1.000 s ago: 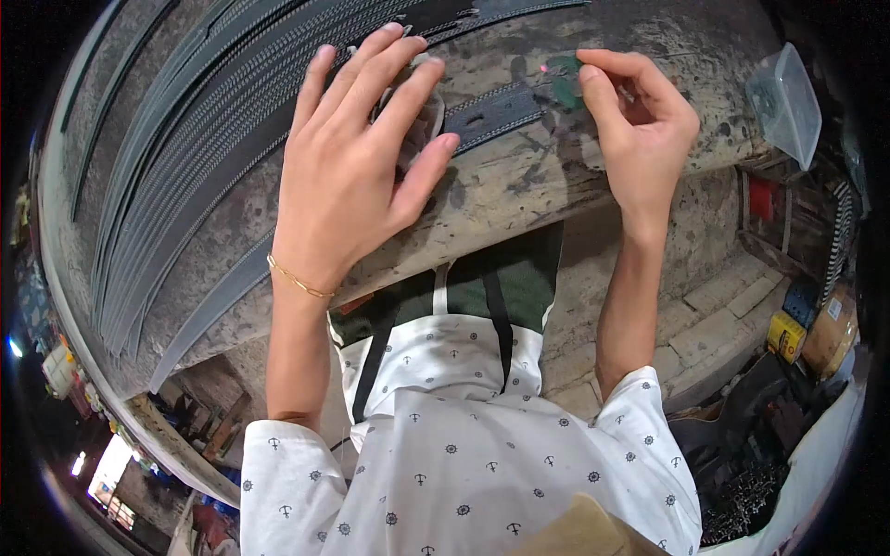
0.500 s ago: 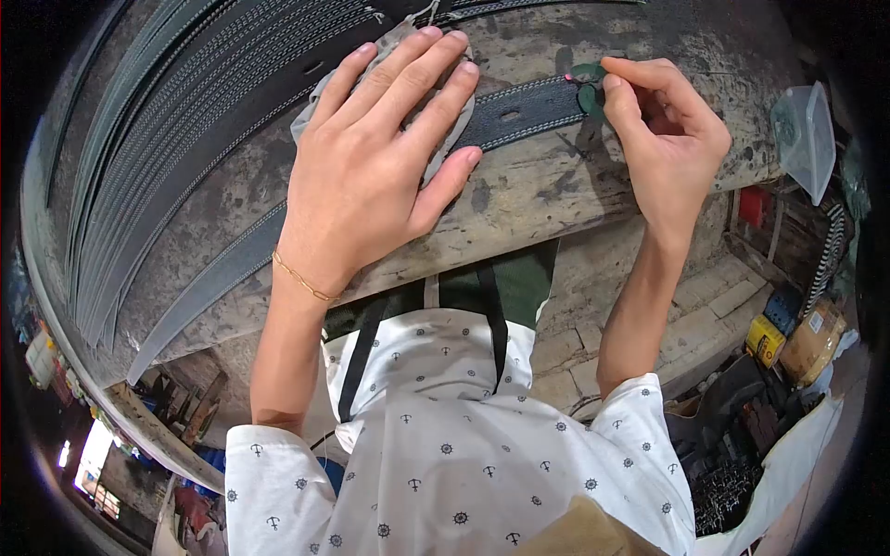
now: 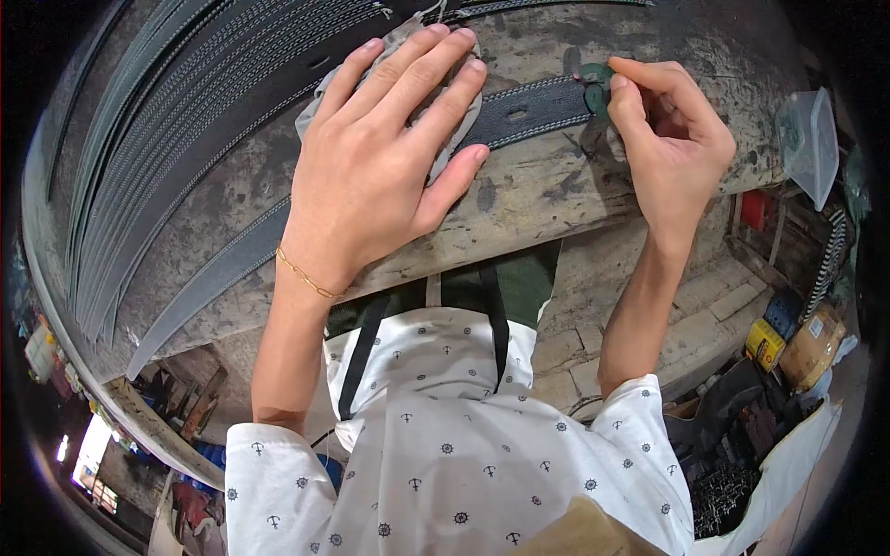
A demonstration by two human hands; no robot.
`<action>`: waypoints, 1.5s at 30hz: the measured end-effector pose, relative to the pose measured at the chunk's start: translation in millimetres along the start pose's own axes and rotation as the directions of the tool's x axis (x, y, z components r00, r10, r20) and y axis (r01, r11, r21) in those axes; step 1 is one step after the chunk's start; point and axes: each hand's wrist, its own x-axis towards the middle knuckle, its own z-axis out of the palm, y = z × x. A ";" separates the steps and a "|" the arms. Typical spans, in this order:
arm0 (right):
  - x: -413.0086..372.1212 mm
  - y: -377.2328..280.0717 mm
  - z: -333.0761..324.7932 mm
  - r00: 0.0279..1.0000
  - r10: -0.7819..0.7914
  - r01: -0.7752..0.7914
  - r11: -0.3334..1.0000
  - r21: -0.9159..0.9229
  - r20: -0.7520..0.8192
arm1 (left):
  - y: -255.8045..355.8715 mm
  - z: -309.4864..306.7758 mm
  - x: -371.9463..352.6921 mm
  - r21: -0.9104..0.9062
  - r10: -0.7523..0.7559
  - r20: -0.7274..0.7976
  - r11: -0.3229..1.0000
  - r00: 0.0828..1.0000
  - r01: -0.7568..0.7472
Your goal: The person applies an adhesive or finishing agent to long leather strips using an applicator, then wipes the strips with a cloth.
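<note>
A dark leather belt strap [image 3: 552,104] with white stitching along both edges and a slot near its end lies on the worn wooden bench [image 3: 519,190]. Flat across its middle rests my left hand [image 3: 375,157], fingers spread, over a grey cloth [image 3: 309,120] that covers part of the strap. At the strap's right end, thumb and forefinger of my right hand [image 3: 669,139] pinch a small green piece [image 3: 596,93], thin and rounded, touching the strap's tip. A tiny pink spot shows at that corner. My fingers hide part of the green piece.
Many stitched straps [image 3: 158,157] lie fanned out on the bench at left. A clear plastic container [image 3: 808,148] stands at the bench's right end. Below right are a yellow box [image 3: 765,344], a cardboard package [image 3: 813,347] and dark scraps [image 3: 732,445].
The green piece has turned slightly against the strap's tip, and my right hand still pinches it. My left hand stays flat on the cloth. The whole view has shifted a little.
</note>
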 end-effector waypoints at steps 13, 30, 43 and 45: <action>0.0 -1.8 1.6 0.999 -0.045 0.044 0.999 -0.019 -0.020 | -0.2 0.2 0.0 -0.011 -0.001 -0.005 1.000 1.000 0.001; 0.3 2.4 -5.8 0.981 0.085 -0.071 0.994 0.082 -0.173 | 1.7 1.5 -0.9 -0.043 -0.040 -0.202 0.999 0.979 0.032; 3.9 9.3 -12.7 0.916 0.297 -0.071 0.781 0.620 -0.269 | 27.4 40.0 48.2 -0.094 0.169 -0.259 0.976 0.951 -0.199; 4.9 6.9 -11.5 0.907 0.316 -0.080 0.777 0.624 -0.278 | 30.5 37.0 46.6 -0.048 0.146 -0.225 0.986 0.963 -0.160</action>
